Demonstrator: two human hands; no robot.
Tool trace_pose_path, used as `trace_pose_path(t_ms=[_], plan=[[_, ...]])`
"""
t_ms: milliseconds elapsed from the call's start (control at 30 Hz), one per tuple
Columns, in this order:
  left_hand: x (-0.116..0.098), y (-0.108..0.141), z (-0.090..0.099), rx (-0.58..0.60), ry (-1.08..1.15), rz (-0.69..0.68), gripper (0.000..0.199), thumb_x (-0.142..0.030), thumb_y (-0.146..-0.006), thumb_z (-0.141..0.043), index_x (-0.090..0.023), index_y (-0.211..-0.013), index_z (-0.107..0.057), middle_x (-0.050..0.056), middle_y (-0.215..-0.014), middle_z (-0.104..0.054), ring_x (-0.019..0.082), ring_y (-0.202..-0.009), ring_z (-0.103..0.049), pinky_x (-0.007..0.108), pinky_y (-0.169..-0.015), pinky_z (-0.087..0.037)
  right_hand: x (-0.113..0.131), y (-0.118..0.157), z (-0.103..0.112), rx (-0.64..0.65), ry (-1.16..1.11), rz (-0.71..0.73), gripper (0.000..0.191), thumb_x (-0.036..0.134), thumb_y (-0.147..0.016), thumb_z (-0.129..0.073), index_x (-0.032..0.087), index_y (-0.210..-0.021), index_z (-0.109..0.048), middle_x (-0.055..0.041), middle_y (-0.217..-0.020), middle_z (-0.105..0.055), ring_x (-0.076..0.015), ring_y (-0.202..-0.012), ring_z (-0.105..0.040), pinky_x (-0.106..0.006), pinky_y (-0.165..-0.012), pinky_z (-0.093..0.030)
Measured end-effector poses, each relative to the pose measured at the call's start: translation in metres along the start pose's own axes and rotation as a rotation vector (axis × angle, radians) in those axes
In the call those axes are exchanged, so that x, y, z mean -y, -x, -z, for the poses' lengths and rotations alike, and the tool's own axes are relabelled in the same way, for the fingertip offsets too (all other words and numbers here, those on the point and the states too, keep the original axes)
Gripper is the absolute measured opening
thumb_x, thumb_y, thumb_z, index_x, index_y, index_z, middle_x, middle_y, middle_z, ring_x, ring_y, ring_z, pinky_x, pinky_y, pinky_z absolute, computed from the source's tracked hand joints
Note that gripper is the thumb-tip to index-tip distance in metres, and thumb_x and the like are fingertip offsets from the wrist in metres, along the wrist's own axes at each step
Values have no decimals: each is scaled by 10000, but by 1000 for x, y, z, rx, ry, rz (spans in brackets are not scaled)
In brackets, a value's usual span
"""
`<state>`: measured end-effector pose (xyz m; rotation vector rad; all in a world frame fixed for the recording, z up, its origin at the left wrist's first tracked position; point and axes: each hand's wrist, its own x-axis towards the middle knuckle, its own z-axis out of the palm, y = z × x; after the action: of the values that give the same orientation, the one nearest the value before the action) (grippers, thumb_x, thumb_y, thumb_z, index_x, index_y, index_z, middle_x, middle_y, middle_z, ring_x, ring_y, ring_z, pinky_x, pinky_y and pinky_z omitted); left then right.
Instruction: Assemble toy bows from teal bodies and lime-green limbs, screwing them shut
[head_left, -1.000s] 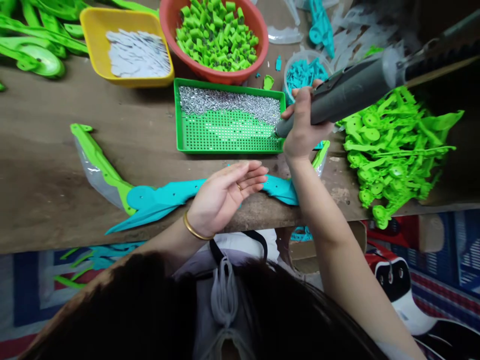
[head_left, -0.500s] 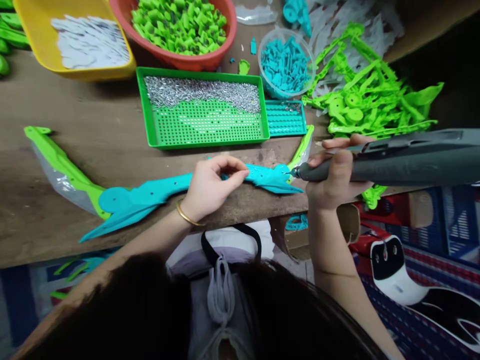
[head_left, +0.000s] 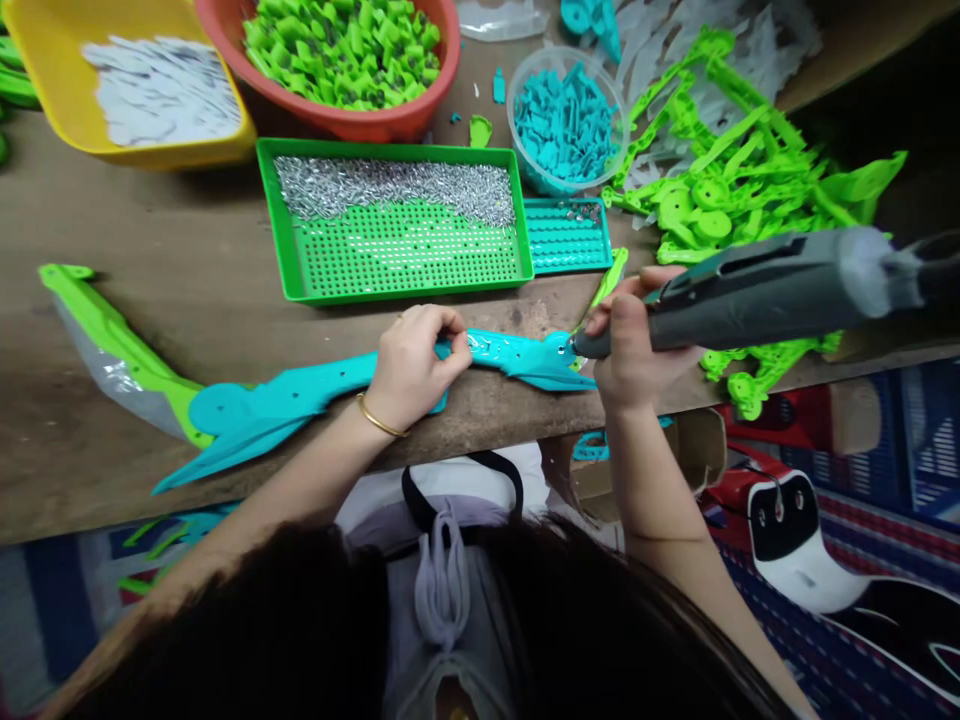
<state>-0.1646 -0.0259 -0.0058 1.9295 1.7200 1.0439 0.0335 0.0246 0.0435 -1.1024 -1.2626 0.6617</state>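
Observation:
A toy bow lies across the front of the table, with a blue middle body (head_left: 322, 380) and green arms at its ends. My left hand (head_left: 416, 360) rests over the middle of the body, thumb and fingertips closed together; what is between them is too small or hidden to make out. Small shiny silver bits (head_left: 491, 347) show on the body just right of these fingers. My right hand (head_left: 637, 350) is wrapped round a grey electric screwdriver (head_left: 750, 300), held tilted. Its tip meets the body's right end, near the round joint (head_left: 556, 345).
Behind the bow stand a green tray (head_left: 405, 250) of silver screws, a small blue tray (head_left: 566, 235) and a clear tub (head_left: 621, 130) of blue parts. Farther back are a red bowl (head_left: 337, 120) and a yellow bin (head_left: 135, 155). Green parts (head_left: 750, 190) are heaped at right.
The screwdriver has shifted left and its rear end has swung toward me. My left fingertips have moved left and lower on the bow. The whole view has shifted slightly.

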Motion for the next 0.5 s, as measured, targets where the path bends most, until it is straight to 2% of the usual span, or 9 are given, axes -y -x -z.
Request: trace_pose_path(t_ms=[67, 133, 233, 267, 333, 367, 433, 500], plan=[[-1, -2, 0, 19, 26, 36, 42, -198, -833, -537, -190, -814, -573, 32, -798, -662, 185, -789, -615, 318, -755, -492, 7, -9, -5, 34, 18, -69, 361, 498, -720, -740, 275, -969, -604, 63, -716, -614, -83, -440, -536, -247, -427, -472], [-11, -6, 5, 38, 79, 55, 74, -214, -849, -530, -190, -799, -579, 42, -805, -664, 194, -811, -608, 338, -780, -489, 15, -21, -17, 34, -48, -69, 360, 482, -712, -752, 275, -965, -601, 56, -763, -644, -73, -436, -531, -243, -425, -468], [-45, -11, 32, 88, 362, 61, 110, -251, -872, -565, -198, -790, -615, 40, -810, -678, 193, -818, -616, 347, -799, -491, 15, -41, -51, -68, -162, 39, 317, 496, -774, -692, 281, -967, -562, 51, -797, -640, -62, -447, -531, -238, -441, -471], [-60, -11, 45, 144, 537, 78, 108, -266, -875, -588, -208, -796, -634, 36, -812, -687, 185, -800, -626, 338, -787, -501, 10, -46, -65, -94, -168, 62, 320, 517, -789, -668, 278, -966, -548, 45, -804, -635, -63, -458, -538, -242, -453, -478], [-88, -9, 72, 416, 889, 129, 158, -342, -887, -602, -240, -796, -680, 46, -783, -698, 201, -776, -654, 342, -720, -525, -6, -54, -91, -118, -152, 58, 368, 571, -781, -647, 266, -957, -537, 34, -816, -624, -67, -482, -548, -254, -478, -496], [-100, -7, 83, 469, 989, 180, 180, -407, -862, -637, -255, -790, -701, 60, -766, -699, 227, -783, -668, 357, -689, -534, -17, -57, -102, -113, -141, 41, 391, 594, -778, -635, 262, -959, -537, 29, -822, -617, -67, -496, -556, -258, -494, -506], [-117, 1, 100, 446, 1082, 292, 242, -526, -766, -716, -288, -810, -729, 79, -745, -698, 275, -813, -683, 384, -632, -544, -39, -61, -117, -59, -120, -8, 422, 629, -798, -584, 258, -994, -549, 20, -840, -605, -76, -540, -599, -269, -531, -530], [-124, 15, 107, 409, 1062, 342, 321, -596, -695, -743, -322, -862, -746, 91, -758, -704, 314, -855, -688, 416, -604, -551, -57, -63, -123, 12, -103, -41, 444, 648, -823, -533, 262, -1041, -558, 13, -865, -603, -103, -604, -654, -286, -564, -549]])
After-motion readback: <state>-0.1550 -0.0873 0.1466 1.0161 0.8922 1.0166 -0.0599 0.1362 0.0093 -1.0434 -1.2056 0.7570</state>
